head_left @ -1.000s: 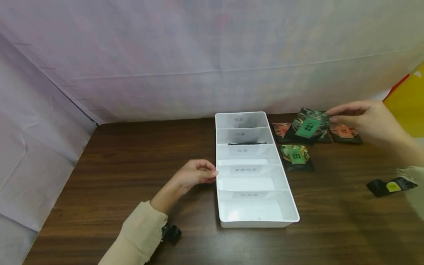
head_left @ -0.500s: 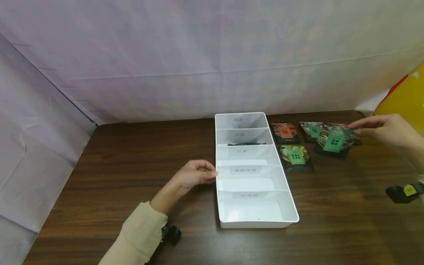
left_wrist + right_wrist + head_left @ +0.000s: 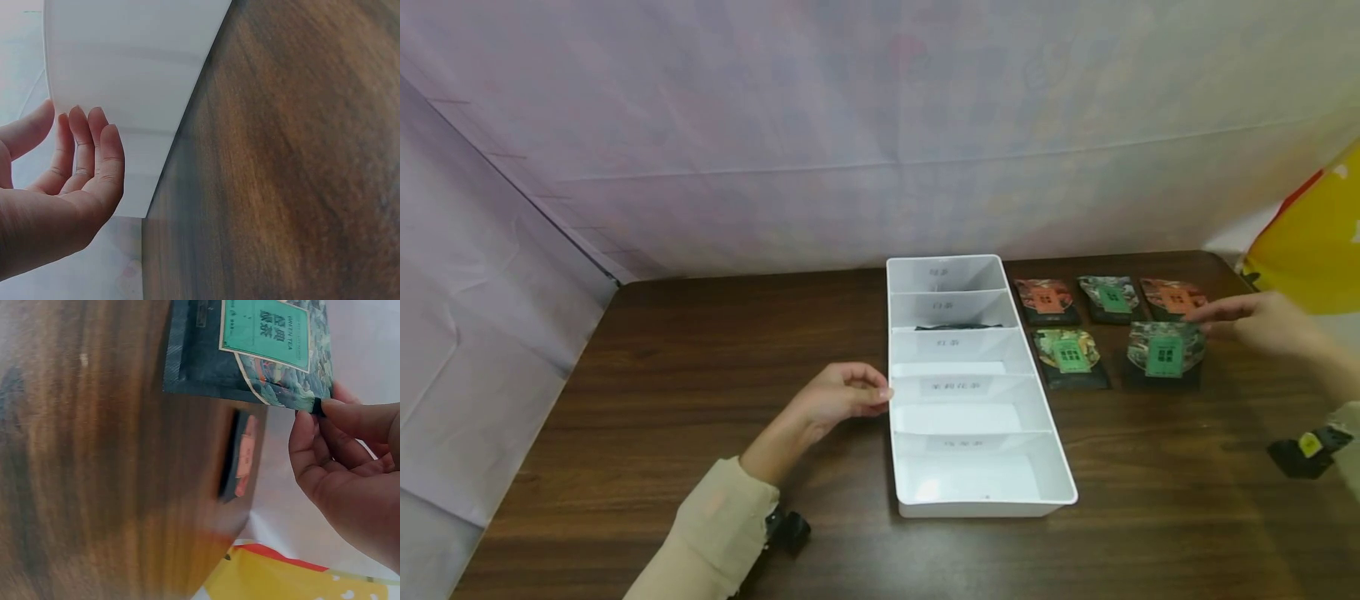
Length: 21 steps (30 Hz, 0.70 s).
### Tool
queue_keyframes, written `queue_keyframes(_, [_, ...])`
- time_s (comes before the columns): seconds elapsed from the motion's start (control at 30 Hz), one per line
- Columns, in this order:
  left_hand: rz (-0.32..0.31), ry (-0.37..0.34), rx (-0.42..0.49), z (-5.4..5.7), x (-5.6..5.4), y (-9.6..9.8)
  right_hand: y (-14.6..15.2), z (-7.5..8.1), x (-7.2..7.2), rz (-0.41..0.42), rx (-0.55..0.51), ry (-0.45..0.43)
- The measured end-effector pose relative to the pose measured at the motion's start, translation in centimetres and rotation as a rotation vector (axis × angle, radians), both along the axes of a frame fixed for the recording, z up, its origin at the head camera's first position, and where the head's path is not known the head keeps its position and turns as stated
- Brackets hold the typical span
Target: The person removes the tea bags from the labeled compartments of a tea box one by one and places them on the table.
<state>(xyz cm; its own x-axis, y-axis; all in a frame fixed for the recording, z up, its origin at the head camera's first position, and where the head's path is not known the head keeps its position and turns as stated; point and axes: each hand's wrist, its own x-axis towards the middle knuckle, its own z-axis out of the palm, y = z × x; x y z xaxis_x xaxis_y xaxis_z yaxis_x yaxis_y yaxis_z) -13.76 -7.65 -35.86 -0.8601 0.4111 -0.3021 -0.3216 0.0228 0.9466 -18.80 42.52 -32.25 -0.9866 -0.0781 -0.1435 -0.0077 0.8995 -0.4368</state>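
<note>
My right hand pinches a dark green tea sachet by its top corner, between thumb and fingers. "GREEN TEA" shows on its green label in the right wrist view, where the sachet sits above the table surface. On the left, thumb and fingertips of my left hand pinch the near-side rim of a long white divided tray. In the left wrist view the fingers lie along the tray's outer wall. A dark thin sachet edge shows in the second compartment from the back.
Right of the tray lie two sachets with orange labels, one with a green label, and one yellow-green sachet in front. A white cloth hangs behind the table. Something yellow and red stands at far right.
My right hand has carried the green tea sachet rightward and down, from over the back row to the front row beside the yellow-green sachet. The left hand and tray have stayed put.
</note>
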Motion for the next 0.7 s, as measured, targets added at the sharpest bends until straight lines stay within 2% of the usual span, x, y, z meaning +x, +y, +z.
queue_keyframes(0.17, [-0.004, 0.009, -0.005, -0.1, 0.0, 0.0, 0.0, -1.0, 0.1, -0.035, -0.030, -0.026])
queue_keyframes(0.33, [-0.003, 0.008, -0.003, -0.1, 0.0, 0.0, 0.1, -1.7, 0.2, -0.028, -0.045, -0.023])
queue_keyframes(0.7, [-0.005, 0.014, -0.011, -0.1, 0.0, 0.0, 0.2, -2.6, 0.5, -0.065, -0.107, -0.050])
